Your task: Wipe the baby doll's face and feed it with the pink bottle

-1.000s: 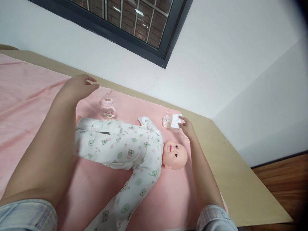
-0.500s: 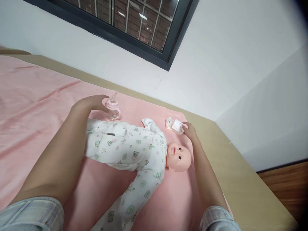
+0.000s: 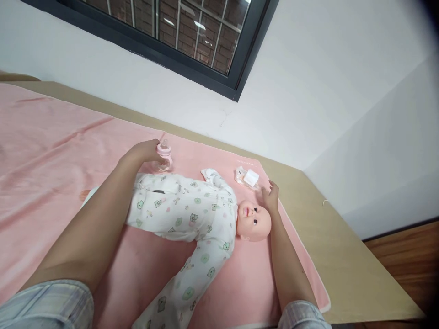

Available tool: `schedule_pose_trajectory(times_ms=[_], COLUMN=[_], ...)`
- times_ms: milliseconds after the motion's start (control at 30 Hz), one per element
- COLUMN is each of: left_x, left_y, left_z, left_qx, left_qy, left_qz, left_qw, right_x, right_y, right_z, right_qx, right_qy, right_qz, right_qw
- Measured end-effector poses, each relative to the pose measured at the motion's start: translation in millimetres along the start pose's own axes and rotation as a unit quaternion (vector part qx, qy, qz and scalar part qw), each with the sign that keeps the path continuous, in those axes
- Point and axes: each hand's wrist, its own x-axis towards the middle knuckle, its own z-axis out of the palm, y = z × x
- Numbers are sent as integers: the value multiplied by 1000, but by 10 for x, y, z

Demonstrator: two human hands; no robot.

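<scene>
A baby doll (image 3: 185, 208) in a white patterned sleepsuit lies on its back on a pink blanket (image 3: 75, 151), its bald head (image 3: 255, 221) to the right. Beyond its legs, a pink-topped baby bottle (image 3: 165, 157) stands upright, with my left hand (image 3: 148, 151) closed round its left side. My right hand (image 3: 270, 197) has its fingers apart and holds nothing, just above the doll's head. Near its fingertips lies a clear plastic packet (image 3: 242, 175) with a white piece (image 3: 251, 177) on it.
The blanket covers much of a tan table (image 3: 329, 256). A white wall (image 3: 192, 109) with a dark-framed window (image 3: 236, 68) rises behind the far edge. Brown wood (image 3: 404, 256) shows at the lower right.
My right hand has let go of the packet and drawn back towards the doll's head. My left hand has moved right and closed on the bottle.
</scene>
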Motion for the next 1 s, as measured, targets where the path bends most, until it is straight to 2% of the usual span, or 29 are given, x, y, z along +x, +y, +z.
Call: schedule_pose_trajectory(times_ms=[133,267,367,433,533,633,733,833,933,1000], left_x=[7,70,95,90,63,13,-70,-175,-277,-335], left_y=[188,524,804,997,1292,1562,1778,1944,2067,2127], left_z=[-1,-36,-40,-24,22,80,120,115,77,52], left_qx=[31,-45,-158,-257,-357,-410,-420,-404,-383,-378], left_qy=[30,77,93,99,96,81,56,19,-7,-24], left_qz=[-86,-142,-92,-56,-42,-24,2,21,37,48], left_qw=[995,986,979,960,928,908,906,914,923,924], right_x=[-7,-13,-19,-23,-30,-11,49,72,-34,-164], right_y=[153,304,369,377,346,241,-18,-479,-1068,-1453], right_z=[-5,-35,-61,-66,-58,-83,-207,-412,-598,-672], right_qx=[38,66,43,27,17,52,103,161,269,314], right_qy=[-30,-60,-77,-92,-116,-71,-9,25,3,-35], right_qz=[15,-1,-16,-3,25,51,39,-22,-122,-184], right_qw=[999,996,996,995,993,995,994,986,955,931])
